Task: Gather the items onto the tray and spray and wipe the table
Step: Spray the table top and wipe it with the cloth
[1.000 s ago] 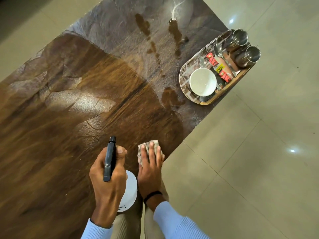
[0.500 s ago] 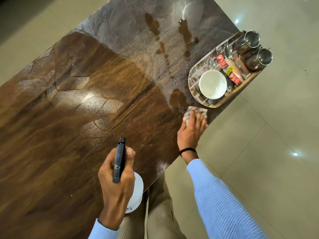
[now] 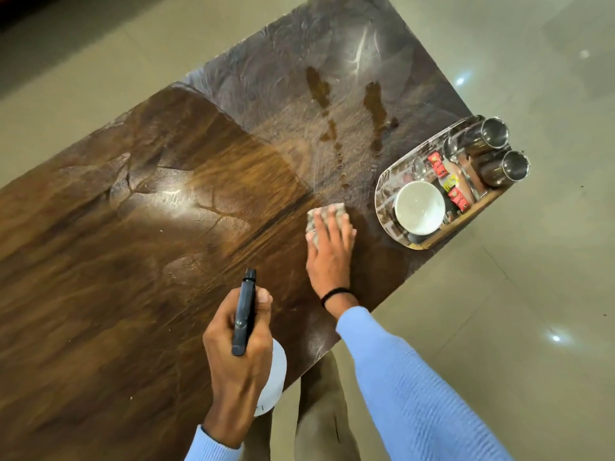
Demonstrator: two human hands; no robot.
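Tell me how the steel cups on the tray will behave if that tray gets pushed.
The steel cups look tall and narrow, so they would probably tip easily. Smooth metal standing on the shiny tray suggests they may also slide. They seem rigid and thin-walled, so likely light and not fragile.

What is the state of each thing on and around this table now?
Table: partly wet, brown streaks unwiped at far end.
Cloth: flat on table, under right hand.
Spray bottle: held in left hand grip.
Tray: loaded, at table corner.
Bowl: upright, empty.
Steel cups: on tray.
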